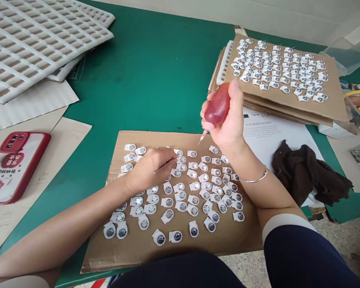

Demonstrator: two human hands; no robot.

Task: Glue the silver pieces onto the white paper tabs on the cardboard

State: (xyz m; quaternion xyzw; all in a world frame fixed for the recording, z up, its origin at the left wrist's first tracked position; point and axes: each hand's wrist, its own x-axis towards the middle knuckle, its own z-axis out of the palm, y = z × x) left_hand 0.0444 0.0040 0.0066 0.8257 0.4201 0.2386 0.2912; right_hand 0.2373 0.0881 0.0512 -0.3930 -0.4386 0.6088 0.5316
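While the left hand (pixel 151 167) is pinching a metal tool (pixel 164 165), the right hand (pixel 233 120) is gripping a red needle-tipped bulb (pixel 218 105).

A thin silver bangle (pixel 254 181) rings the right forearm (pixel 270 196), just below the bare right hand (pixel 232 116). Past the bangle toward the elbow, a navy sleeve (pixel 306 256) ends in a broad white cuff (pixel 288 221). Well left of the bangle, a pale band (pixel 21 282) crosses the left arm (pixel 87 224); below and left of the bangle, dark navy cloth (pixel 180 272) covers the body.
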